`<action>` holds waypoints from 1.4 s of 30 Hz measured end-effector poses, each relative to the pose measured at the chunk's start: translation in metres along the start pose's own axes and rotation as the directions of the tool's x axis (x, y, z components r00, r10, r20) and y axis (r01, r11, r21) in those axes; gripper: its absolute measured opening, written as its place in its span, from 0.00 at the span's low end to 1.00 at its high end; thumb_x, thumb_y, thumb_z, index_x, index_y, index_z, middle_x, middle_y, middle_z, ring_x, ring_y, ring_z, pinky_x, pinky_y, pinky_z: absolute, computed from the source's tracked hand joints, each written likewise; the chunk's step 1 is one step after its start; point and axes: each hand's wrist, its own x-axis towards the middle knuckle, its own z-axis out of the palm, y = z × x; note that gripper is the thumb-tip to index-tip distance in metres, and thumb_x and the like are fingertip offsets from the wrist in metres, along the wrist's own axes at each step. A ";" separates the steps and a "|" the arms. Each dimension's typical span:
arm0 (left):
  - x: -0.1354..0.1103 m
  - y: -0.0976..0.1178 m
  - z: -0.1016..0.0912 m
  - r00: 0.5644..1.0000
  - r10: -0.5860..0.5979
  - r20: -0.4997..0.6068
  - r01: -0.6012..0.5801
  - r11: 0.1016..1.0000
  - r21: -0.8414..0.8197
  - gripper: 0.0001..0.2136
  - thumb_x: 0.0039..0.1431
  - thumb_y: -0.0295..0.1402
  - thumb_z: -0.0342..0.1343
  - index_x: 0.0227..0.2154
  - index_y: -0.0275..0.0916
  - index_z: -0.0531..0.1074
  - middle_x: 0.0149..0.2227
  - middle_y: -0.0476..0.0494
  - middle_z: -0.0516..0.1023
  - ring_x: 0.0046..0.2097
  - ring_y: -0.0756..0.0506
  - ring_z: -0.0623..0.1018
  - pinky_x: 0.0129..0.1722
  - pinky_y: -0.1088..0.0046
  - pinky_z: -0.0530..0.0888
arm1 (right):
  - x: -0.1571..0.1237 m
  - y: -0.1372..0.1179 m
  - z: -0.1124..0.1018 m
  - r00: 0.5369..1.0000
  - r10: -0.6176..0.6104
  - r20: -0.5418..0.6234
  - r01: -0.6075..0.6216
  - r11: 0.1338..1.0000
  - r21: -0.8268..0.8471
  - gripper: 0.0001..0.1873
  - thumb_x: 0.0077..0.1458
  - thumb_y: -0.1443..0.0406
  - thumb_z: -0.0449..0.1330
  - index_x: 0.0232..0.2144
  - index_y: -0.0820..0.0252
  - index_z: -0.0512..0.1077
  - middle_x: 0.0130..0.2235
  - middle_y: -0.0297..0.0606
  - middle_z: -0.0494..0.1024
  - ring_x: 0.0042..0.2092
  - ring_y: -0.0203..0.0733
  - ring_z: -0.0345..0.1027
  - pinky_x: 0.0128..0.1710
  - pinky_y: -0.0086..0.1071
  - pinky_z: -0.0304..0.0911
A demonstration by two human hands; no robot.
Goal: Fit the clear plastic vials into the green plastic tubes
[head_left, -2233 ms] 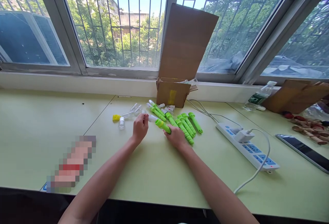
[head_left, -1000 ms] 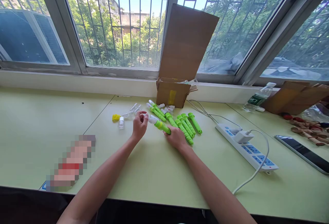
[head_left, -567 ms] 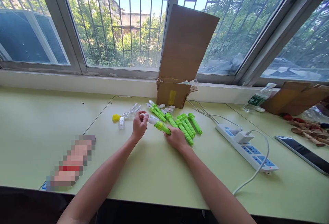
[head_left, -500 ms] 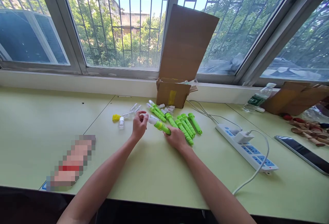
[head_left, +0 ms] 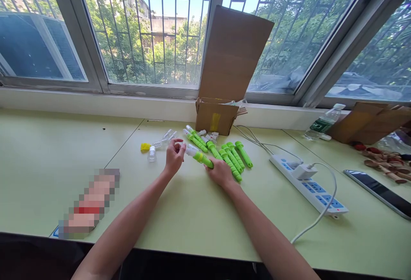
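Note:
My right hand point(head_left: 221, 172) is closed around a bright green plastic tube point(head_left: 203, 158) with a clear tip that points left. My left hand point(head_left: 174, 157) pinches something small and clear at that tip; I cannot make out what it is. Both hands rest on the pale green table point(head_left: 192, 211). Several more green tubes point(head_left: 233, 156) lie in a row just right of my right hand. Clear plastic parts point(head_left: 163, 141) and a small yellow piece point(head_left: 145, 146) lie left of my left hand.
A small open cardboard box point(head_left: 215, 115) stands by the window sill behind the tubes. A white and blue power strip point(head_left: 310, 184) with a charger and cable lies to the right. Farther right are a phone point(head_left: 379, 192), a water bottle point(head_left: 323, 121) and wooden pieces point(head_left: 385, 162).
My left fingers have shifted slightly at the tube's clear tip, and the tube has tilted a little. My right hand has stayed in place.

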 end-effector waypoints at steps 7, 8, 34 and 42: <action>0.001 -0.001 -0.001 1.000 -0.010 0.016 0.010 1.000 -0.011 0.13 0.54 0.41 0.56 0.38 0.39 0.65 0.20 0.57 0.63 0.17 0.55 0.64 0.14 0.80 0.63 | 0.001 -0.001 -0.001 1.000 0.000 0.005 0.000 1.000 -0.013 0.11 0.56 0.59 0.53 0.33 0.57 0.74 0.35 0.40 0.78 0.36 0.43 0.69 0.29 0.31 0.50; 0.001 -0.002 -0.001 1.000 -0.014 0.019 0.014 1.000 -0.017 0.14 0.53 0.41 0.57 0.38 0.39 0.65 0.20 0.57 0.63 0.16 0.55 0.64 0.14 0.80 0.63 | 0.001 -0.001 -0.001 1.000 -0.006 0.004 0.006 1.000 -0.014 0.11 0.55 0.59 0.54 0.33 0.57 0.74 0.35 0.40 0.78 0.36 0.43 0.69 0.29 0.31 0.50; 0.006 -0.009 -0.001 0.987 -0.119 0.113 0.126 0.990 -0.063 0.15 0.48 0.42 0.62 0.30 0.35 0.71 0.18 0.53 0.67 0.18 0.54 0.69 0.16 0.78 0.69 | -0.001 -0.002 -0.002 1.000 -0.001 0.007 0.001 1.000 -0.011 0.11 0.55 0.59 0.54 0.35 0.56 0.74 0.34 0.40 0.78 0.36 0.46 0.70 0.29 0.32 0.53; 0.002 -0.009 0.002 0.984 -0.129 0.125 0.138 0.988 -0.066 0.18 0.45 0.39 0.64 0.38 0.35 0.70 0.26 0.48 0.73 0.26 0.51 0.73 0.20 0.77 0.73 | -0.002 -0.002 -0.002 0.997 -0.043 -0.062 0.051 0.990 0.134 0.13 0.54 0.61 0.57 0.42 0.58 0.70 0.38 0.39 0.77 0.38 0.45 0.70 0.34 0.32 0.56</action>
